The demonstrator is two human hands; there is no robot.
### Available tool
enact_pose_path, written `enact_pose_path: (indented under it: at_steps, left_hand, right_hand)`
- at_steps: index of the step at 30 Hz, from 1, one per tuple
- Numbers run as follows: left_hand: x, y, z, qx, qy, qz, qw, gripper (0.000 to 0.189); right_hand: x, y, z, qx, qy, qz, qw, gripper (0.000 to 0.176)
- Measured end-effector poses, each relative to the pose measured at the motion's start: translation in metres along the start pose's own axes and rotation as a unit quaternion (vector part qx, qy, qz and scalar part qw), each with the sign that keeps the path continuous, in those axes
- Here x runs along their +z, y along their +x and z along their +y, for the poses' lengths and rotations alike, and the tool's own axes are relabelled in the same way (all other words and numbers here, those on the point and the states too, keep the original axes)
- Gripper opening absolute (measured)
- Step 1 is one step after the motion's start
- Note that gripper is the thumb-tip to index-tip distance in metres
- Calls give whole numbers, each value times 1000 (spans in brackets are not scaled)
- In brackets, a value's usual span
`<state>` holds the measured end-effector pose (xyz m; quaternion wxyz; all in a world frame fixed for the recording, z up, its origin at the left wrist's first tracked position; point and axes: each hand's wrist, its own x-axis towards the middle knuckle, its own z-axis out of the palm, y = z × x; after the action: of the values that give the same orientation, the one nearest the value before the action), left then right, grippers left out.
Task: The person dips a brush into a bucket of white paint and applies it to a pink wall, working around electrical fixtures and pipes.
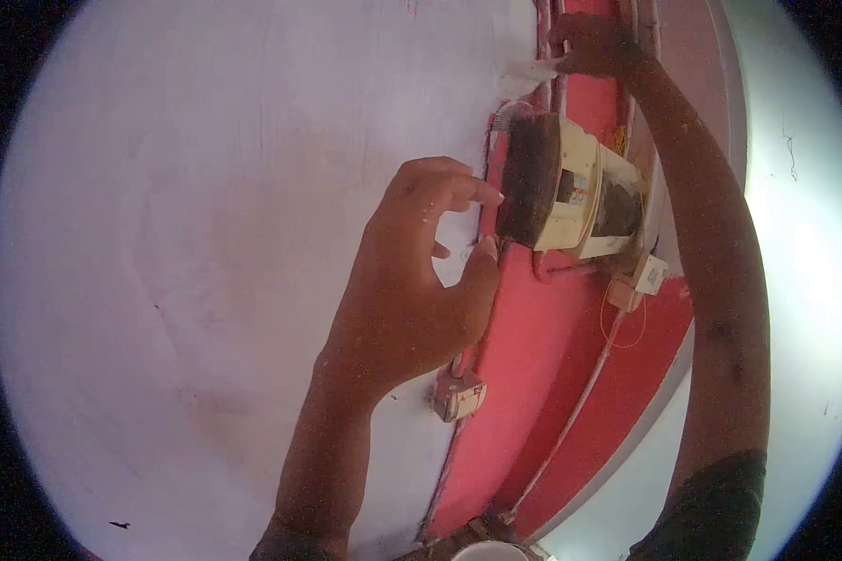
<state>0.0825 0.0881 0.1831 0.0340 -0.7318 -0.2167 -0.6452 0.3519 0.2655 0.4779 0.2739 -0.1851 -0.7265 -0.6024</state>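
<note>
A beige electricity meter (569,201) with a dark end is fixed on the red band of the wall. My left hand (412,271) is beside its dark end, thumb and fingers curved apart with a gap between them. Those fingertips are right at the meter's edge and hold nothing. Higher up, my right hand (594,45) is closed above the meter, against the pipes on the wall. From its fingers a thin white cloth (526,79) sticks out to the left, partly blurred.
Pipes (559,93) run along the red strip above the meter. A small white box (649,273) with a thin yellow wire is just below it. Another small box (460,396) sits on the edge of the white wall (206,234). A white round rim (489,552) shows at the bottom.
</note>
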Motion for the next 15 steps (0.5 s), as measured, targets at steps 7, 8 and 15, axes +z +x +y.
enact_pose_path:
  at_steps: [7,8,15]
  left_hand:
    - [-5,-4,5,-7,-4,-4,1000,34]
    - [-6,-4,6,-5,-1,-3,1000,34]
    - [-5,-1,7,15,13,-3,1000,34]
  right_hand:
    - [-75,31,-67,202,-137,-120,962,15]
    - [-72,31,-66,223,-141,-91,960,16]
    - [-19,-9,-86,56,-67,-25,996,21]
